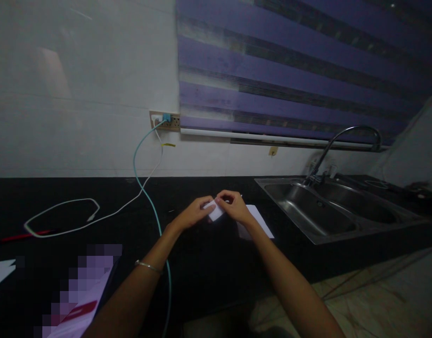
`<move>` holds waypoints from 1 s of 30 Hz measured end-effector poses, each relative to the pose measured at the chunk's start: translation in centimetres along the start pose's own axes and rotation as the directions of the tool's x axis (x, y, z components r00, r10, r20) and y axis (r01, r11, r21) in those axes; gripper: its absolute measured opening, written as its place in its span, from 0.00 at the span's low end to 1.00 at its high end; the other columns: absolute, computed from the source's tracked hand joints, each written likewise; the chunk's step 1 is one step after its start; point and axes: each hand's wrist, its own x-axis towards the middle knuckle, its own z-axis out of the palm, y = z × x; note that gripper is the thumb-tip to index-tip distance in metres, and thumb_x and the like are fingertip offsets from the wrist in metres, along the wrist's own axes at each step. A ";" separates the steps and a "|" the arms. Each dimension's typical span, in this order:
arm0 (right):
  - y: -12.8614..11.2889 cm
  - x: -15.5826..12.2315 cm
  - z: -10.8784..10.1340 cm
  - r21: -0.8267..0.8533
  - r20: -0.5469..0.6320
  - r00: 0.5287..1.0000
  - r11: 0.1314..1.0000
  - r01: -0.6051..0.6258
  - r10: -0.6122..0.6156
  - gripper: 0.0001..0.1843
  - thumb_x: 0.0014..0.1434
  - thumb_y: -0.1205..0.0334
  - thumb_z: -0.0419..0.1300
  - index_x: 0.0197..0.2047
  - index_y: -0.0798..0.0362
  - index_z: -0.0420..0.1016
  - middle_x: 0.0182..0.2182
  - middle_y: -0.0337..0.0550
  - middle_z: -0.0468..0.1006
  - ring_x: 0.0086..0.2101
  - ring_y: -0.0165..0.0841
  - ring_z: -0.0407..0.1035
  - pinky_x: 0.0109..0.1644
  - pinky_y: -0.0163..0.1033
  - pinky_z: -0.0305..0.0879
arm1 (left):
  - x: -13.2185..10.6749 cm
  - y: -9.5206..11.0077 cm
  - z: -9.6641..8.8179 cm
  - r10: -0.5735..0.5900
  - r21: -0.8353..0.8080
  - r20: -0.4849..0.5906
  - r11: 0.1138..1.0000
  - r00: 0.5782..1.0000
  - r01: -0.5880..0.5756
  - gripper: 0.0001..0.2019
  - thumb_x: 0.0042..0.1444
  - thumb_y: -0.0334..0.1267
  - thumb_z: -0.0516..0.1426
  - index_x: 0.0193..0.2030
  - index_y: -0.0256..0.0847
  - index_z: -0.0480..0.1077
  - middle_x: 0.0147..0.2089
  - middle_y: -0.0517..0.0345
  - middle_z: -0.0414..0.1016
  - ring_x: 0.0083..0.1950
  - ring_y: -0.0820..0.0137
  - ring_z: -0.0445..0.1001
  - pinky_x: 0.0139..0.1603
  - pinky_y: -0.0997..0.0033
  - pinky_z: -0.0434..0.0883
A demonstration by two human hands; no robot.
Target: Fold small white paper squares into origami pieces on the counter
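Over the black countertop [201,263], a small folded piece of white paper [216,212] is held between my two hands. My left hand [195,212] grips its left side, thumb lying across the front. At the upper right edge, my right hand [233,204] pinches the paper between thumb and fingers. Partly behind my right wrist, a larger white sheet of paper [261,220] lies flat on the counter. The far fingers of both hands are hidden.
A double steel sink [307,211] with a curved faucet [324,152] is at right. White and teal cables [154,206] run from a wall socket [171,123] across the counter; the teal one passes by my left forearm. A red pen-like item [24,235] and white paper [1,271] lie at left.
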 end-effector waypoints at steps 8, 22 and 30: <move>0.2 0.2 -0.1 0.052 -0.165 0.986 0.998 0.022 -0.013 0.12 0.54 0.54 0.61 0.29 0.55 0.71 0.24 0.37 0.69 0.26 0.28 0.62 0.30 0.33 0.59 | 0.0 -0.1 0.5 -0.080 0.088 0.091 0.994 0.993 0.072 0.24 0.62 0.52 0.49 0.22 0.35 0.68 0.19 0.56 0.69 0.20 0.75 0.66 0.24 0.76 0.63; 1.0 0.4 0.0 -0.040 -0.258 0.964 0.998 0.056 -0.064 0.18 0.55 0.50 0.60 0.26 0.57 0.75 0.22 0.40 0.71 0.24 0.29 0.63 0.27 0.33 0.56 | 0.0 -0.3 0.7 -0.126 0.147 0.096 0.983 0.987 0.111 0.28 0.63 0.57 0.42 0.21 0.38 0.62 0.16 0.60 0.65 0.16 0.78 0.60 0.21 0.77 0.58; 1.2 0.6 -0.1 0.007 -0.282 0.959 0.999 0.038 -0.035 0.19 0.56 0.49 0.60 0.27 0.57 0.75 0.22 0.39 0.71 0.23 0.29 0.62 0.26 0.33 0.56 | -0.3 0.5 0.7 -0.114 0.085 0.058 0.990 0.992 0.109 0.21 0.62 0.53 0.48 0.28 0.38 0.63 0.19 0.63 0.64 0.19 0.77 0.61 0.21 0.77 0.57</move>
